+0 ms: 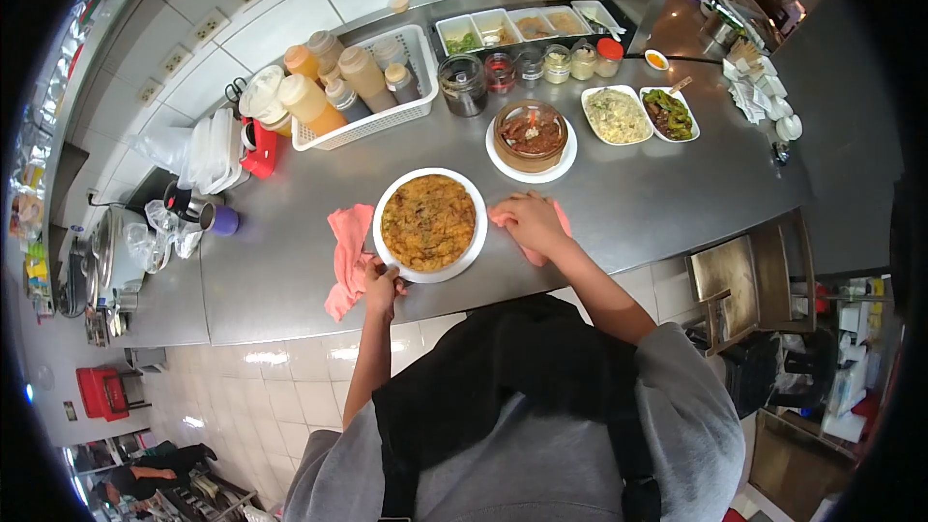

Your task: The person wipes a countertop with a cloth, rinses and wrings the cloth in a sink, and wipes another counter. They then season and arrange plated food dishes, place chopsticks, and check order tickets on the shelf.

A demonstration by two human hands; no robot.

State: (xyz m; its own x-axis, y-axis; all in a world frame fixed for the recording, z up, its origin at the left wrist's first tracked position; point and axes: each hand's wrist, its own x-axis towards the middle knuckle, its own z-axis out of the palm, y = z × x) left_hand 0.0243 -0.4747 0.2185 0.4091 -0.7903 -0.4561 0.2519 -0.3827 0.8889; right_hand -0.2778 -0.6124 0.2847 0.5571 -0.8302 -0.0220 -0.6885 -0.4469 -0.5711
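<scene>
Fingers of the left hand (383, 288) are bent, with the thumb at the low left rim of the big white plate (478, 249) and the rest by the left pink cloth (349, 256); I cannot tell if they pinch. Far to the left, the purple cup (222, 220) sits well apart from that cloth, with a wide stretch of gray counter (275, 232) between them. The white basket (372, 132), full of bottles, is behind, up near the wall. The left cloth is right beside the big plate, and its low end comes close to the front edge. The big plate is between the two hands, and a round yellow-brown food (428, 222) fills most of it. A strip of counter shows from the plate down to the front edge. Behind it and to the right, the brown round bowl (510, 156) is on its own white plate (541, 177), with a small gap between the two plates. The right hand (531, 222) is on the right pink cloth (563, 216), its fingers close together; I cannot tell if they grip it. A gap is left between this hand and the big plate. Farther right and back are the pale food dish (621, 142) and the green food dish (684, 139), side by side, with much room from them to the front edge.
</scene>
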